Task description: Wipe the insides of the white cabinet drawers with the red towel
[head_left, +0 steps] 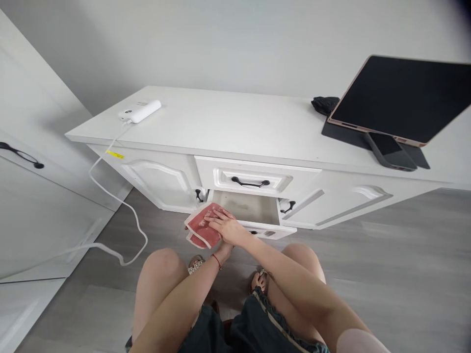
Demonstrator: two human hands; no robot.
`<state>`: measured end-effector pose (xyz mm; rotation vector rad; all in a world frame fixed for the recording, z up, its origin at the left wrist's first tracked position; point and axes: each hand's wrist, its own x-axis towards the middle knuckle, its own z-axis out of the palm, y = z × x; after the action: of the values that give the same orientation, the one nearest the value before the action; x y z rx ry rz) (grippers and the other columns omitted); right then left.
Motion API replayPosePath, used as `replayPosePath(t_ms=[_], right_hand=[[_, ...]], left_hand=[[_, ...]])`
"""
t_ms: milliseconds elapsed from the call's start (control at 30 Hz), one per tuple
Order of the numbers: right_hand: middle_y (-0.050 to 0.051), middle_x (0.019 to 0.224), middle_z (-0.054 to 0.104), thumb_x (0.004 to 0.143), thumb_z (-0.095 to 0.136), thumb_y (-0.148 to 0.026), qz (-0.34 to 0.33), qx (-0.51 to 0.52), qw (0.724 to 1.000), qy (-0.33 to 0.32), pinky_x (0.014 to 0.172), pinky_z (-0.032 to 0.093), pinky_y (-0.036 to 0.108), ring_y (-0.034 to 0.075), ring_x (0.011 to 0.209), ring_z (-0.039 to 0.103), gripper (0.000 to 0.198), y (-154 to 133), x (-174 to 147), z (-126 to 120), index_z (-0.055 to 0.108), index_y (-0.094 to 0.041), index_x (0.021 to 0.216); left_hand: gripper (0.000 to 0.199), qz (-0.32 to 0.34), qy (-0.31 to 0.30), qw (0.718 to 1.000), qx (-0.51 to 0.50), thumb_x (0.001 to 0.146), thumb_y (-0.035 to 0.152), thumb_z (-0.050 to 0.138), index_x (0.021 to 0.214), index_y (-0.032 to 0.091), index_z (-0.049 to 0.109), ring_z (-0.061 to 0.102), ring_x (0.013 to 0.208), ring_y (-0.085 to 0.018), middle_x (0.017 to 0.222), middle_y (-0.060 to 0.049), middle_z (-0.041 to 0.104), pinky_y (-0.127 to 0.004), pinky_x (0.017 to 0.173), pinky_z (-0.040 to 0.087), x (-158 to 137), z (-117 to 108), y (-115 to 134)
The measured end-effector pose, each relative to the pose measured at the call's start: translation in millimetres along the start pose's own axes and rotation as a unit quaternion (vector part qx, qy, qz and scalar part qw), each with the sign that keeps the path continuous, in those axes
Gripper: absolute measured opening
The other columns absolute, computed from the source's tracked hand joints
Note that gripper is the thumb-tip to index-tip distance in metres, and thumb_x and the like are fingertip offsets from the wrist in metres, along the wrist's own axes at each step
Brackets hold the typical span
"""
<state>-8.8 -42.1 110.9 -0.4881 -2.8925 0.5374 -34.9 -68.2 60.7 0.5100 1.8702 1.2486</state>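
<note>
A folded red cloth with a pale border and a light pattern is held up in front of an open lower drawer. My left hand, with a red string at its wrist, holds the cloth from below. Its fingers are hidden under the fabric. On top of the cloth lies my right hand, its fingers stretched out and spread flat over the pattern. The visible inside of the drawer is pale and bare.
Above the open drawer is a closed drawer in a white cabinet. The cabinet top carries a white power bank with a hanging cable, a tablet, a phone and a black crumpled item.
</note>
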Motion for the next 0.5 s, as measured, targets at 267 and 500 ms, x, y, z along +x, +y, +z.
replayPosePath(t_ms=[267,500], right_hand=[[0.006,0.140,0.049,0.091,0.045,-0.016,0.004,-0.013,1.000,0.005,0.115,0.017,0.048,0.022,0.141,0.024,0.032,7,-30,-5,0.058,-0.021,0.120],[0.005,0.136,0.054,0.084,0.043,-0.006,0.085,0.005,0.995,0.046,0.112,0.023,0.046,0.020,0.138,0.029,0.042,13,-83,-19,0.059,-0.022,0.119]], left_hand=[[0.048,0.140,0.104,0.962,0.210,0.080,0.008,0.037,0.121,0.010,0.061,0.008,0.141,-0.043,0.142,-0.024,0.043,-0.069,0.104,0.013,-19,8,28],[0.050,0.124,-0.002,0.982,0.144,0.078,0.000,0.035,0.121,0.008,0.059,0.021,0.139,-0.041,0.139,-0.024,0.047,-0.068,0.106,0.017,-39,48,20]])
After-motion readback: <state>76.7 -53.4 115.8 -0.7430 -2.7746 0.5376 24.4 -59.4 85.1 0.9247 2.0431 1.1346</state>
